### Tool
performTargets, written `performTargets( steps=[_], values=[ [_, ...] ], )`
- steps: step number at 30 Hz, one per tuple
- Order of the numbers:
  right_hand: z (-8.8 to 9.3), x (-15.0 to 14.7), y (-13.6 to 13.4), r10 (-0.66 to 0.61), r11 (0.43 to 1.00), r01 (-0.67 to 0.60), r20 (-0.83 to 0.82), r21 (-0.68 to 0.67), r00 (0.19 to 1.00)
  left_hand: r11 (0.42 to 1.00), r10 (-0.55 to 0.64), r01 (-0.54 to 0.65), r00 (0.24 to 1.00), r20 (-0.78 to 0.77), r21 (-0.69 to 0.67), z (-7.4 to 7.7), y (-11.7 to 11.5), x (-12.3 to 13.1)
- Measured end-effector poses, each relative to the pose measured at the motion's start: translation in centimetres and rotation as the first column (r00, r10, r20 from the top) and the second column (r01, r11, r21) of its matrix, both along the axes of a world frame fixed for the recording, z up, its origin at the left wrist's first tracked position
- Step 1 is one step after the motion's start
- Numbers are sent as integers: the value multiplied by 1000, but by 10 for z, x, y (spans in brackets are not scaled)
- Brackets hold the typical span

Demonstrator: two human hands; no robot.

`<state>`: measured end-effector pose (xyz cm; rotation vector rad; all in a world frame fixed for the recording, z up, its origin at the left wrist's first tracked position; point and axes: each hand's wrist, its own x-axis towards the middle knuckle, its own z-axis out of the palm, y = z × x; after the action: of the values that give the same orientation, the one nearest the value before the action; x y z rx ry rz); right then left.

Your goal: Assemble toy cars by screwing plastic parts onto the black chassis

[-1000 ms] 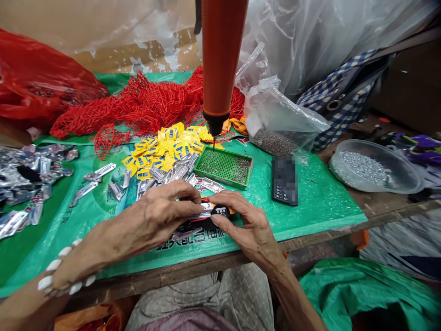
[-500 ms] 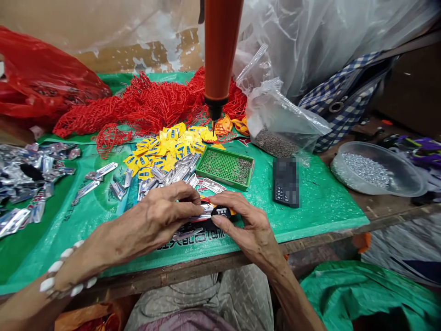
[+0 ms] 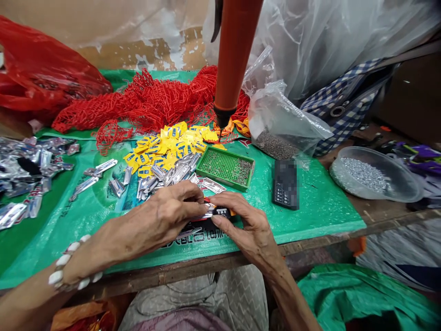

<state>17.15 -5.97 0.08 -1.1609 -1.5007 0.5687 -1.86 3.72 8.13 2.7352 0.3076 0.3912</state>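
Observation:
Both hands meet at the front of the green mat (image 3: 310,202) over a small toy car (image 3: 220,212), black and silvery with a bit of orange. My left hand (image 3: 172,214) pinches its left end with curled fingers; a white bead bracelet (image 3: 70,269) circles that wrist. My right hand (image 3: 246,225) grips the toy's right end from the side. An orange electric screwdriver (image 3: 234,59) hangs from above, its bit over the yellow parts (image 3: 165,149). A green screw tray (image 3: 225,168) lies just behind the hands.
Silvery parts (image 3: 24,184) spread at left and centre. Red plastic frames (image 3: 151,101) and a red bag (image 3: 37,73) fill the back. A clear bag of screws (image 3: 279,124), a dark phone (image 3: 285,184) and a bowl of screws (image 3: 374,174) lie to the right.
The hanging screwdriver has swung right and tilted. Both hands stay on the toy car with only slight finger shifts.

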Motion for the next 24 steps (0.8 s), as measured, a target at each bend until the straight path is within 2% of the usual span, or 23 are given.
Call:
performTargets(
  steps=[5, 8, 10, 12, 13, 15, 24],
  values=[
    [-1, 0, 0, 1, 1000, -1, 31, -14, 1000, 993, 31, -12, 985, 170, -114, -25, 2, -5],
    [-1, -1, 0, -4, 1000, 4, 29, -23, 1000, 965, 210, -162, 948, 239, -205, -40, 3, -8],
    [-2, -1, 0, 2, 999, -2, 9, -32, 1000, 891, 364, -283, 913, 185, -356, -46, 2, -9],
    [-2, 0, -1, 3, 999, -3, -14, -52, 1000, 788, 424, -330, 903, 69, -520, -49, 0, -9],
    [-1, -1, -1, 3, 998, -4, -24, -64, 1000, 744, 420, -336, 907, 13, -577, -50, -1, -9],
    [0, -2, -1, 7, 995, -12, -48, -95, 999, 697, 388, -320, 921, -38, -641, -50, -2, -9],
    [8, -13, -1, -108, 969, 82, -100, -232, 989, 616, 300, -119, 950, 92, -779, -53, 1, -10]
  ],
)
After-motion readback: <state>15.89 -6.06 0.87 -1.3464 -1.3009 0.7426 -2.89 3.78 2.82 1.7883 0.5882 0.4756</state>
